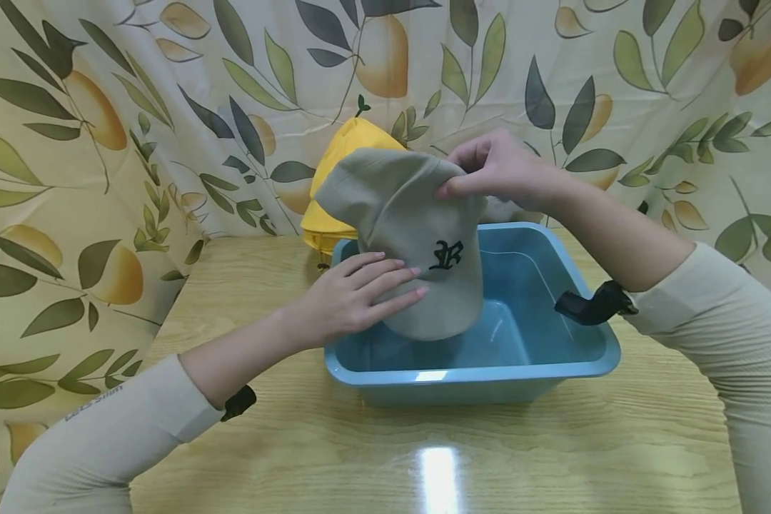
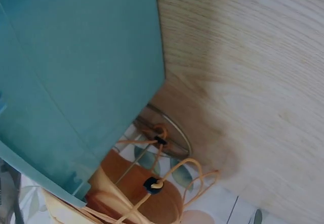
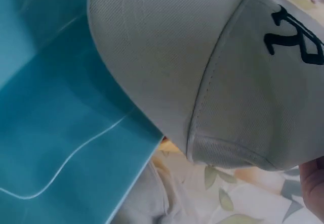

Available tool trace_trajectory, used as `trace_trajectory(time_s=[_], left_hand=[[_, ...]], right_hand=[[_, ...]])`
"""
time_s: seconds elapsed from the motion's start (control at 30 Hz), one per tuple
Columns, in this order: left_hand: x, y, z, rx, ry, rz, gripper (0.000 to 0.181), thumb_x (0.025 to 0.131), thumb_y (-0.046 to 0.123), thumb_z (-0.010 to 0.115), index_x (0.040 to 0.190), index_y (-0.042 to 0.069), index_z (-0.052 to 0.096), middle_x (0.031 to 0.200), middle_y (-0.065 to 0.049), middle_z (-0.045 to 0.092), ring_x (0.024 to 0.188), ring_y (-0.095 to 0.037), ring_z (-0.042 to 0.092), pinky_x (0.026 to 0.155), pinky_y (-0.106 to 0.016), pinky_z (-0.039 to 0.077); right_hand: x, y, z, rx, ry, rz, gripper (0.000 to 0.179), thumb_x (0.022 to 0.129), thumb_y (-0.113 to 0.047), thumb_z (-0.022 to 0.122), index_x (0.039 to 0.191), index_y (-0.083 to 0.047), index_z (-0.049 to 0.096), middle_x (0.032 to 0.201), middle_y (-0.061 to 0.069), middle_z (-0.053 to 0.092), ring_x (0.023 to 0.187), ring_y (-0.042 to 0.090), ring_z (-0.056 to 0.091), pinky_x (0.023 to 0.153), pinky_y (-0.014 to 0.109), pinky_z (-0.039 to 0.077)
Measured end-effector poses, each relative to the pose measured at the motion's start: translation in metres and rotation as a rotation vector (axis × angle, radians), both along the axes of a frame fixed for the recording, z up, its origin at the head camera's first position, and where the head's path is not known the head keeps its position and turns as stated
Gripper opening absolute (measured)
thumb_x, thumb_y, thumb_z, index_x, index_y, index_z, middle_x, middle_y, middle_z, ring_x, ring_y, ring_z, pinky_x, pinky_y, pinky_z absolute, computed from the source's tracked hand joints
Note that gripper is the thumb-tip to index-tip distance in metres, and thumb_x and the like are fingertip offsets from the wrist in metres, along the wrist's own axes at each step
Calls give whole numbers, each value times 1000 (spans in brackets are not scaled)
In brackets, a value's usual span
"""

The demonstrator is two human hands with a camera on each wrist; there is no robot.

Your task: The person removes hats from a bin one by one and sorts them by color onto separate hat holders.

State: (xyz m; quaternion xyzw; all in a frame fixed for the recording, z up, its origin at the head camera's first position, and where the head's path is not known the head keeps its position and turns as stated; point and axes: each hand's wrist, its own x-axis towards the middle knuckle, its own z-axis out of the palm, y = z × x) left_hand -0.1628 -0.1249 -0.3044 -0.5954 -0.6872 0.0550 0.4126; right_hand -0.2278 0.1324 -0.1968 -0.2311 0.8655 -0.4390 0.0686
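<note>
A greyish-beige baseball cap [image 1: 433, 285] with a black letter on its front is held over the blue plastic basin [image 1: 475, 375], its brim pointing down. My right hand [image 1: 504, 171] pinches the crown's upper edge between thumb and fingers. Against the cap's left side lies my left hand [image 1: 343, 300], its fingers extended across the front near the brim. In the right wrist view the brim and lettered front of the cap [image 3: 152, 57] fill the middle, with part of my right hand [image 3: 314, 188] at the right edge. The left wrist view shows neither hand.
A yellow hat [image 1: 334, 168] stands behind the basin at left; its cord and toggle [image 2: 153, 185] hang beside a metal wire ring [image 2: 177, 128]. Another pale grey hat [image 3: 147, 198] is behind the basin. Leaf-patterned cloth [image 1: 244, 86] rises behind the wooden table [image 1: 283, 442].
</note>
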Motion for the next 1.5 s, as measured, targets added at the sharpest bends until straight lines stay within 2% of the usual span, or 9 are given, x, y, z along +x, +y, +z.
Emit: trace_trajectory(time_s=[0.2, 0.4, 0.5, 0.67, 0.77, 0.97, 1.1, 1.3, 1.5], left_hand=[[-6, 1, -5, -23, 29, -6, 31, 94, 1, 53, 122, 12, 62, 116, -5, 65, 106, -19, 60, 96, -31, 46], [-6, 1, -5, 37, -78, -139, 24, 78, 9, 66, 102, 10, 67, 101, -3, 68, 95, -19, 62, 87, -30, 50], [-5, 1, -3, 71, -90, -186, 21, 79, 14, 67, 99, 10, 68, 98, -3, 68, 93, -19, 63, 84, -30, 52], [-3, 2, 3, 155, -54, -232, 11, 91, 9, 60, 93, 11, 70, 90, 0, 70, 84, -16, 65, 78, -27, 53], [-3, 3, 8, 193, -36, -264, 16, 91, 2, 58, 90, 11, 71, 86, 2, 71, 80, -14, 65, 74, -24, 53], [1, 7, 25, 254, -9, -343, 13, 90, 6, 62, 90, 10, 74, 85, 1, 72, 77, -13, 67, 69, -24, 53], [3, 8, 39, 319, -59, -363, 10, 88, 5, 64, 90, 7, 73, 86, -1, 73, 78, -14, 68, 73, -25, 54], [0, 11, 52, 444, -155, -382, 7, 80, 1, 73, 87, 2, 71, 81, -6, 72, 75, -19, 69, 73, -30, 56], [-8, 12, 59, 583, -259, -405, 15, 72, -11, 72, 85, -3, 69, 79, -13, 70, 73, -25, 68, 66, -33, 56]], right_hand=[[-4, 4, -1, -32, -15, -26, 18, 80, -16, 74, 91, -3, 68, 78, 2, 69, 74, 17, 62, 66, 28, 50], [-6, 7, -10, 136, 142, 12, 29, 81, -19, 74, 103, -2, 64, 89, 8, 66, 75, 18, 58, 62, 23, 48], [-7, 7, -13, 176, 178, 24, 35, 81, -20, 73, 108, -1, 62, 96, 11, 65, 80, 19, 59, 64, 21, 49], [-8, 3, -14, 180, 171, 27, 37, 82, -21, 72, 111, -1, 61, 100, 13, 65, 85, 20, 61, 67, 20, 50], [-10, 3, -15, 178, 151, 32, 37, 83, -23, 71, 112, -1, 61, 100, 12, 65, 86, 20, 60, 69, 21, 49], [-11, 6, -15, 189, 74, 42, 44, 88, -31, 66, 121, -3, 59, 107, 12, 64, 95, 22, 57, 79, 30, 48], [-7, 9, -9, 170, 62, 33, 51, 89, -35, 63, 129, -5, 54, 117, 11, 62, 105, 21, 55, 88, 36, 46], [5, 10, 7, 23, 180, -21, 43, 87, -25, 68, 123, -3, 59, 108, 6, 63, 95, 15, 59, 78, 18, 46], [20, 14, 20, -46, 193, -41, 36, 88, -26, 68, 119, -8, 63, 110, 1, 64, 100, 11, 60, 84, 15, 46]])
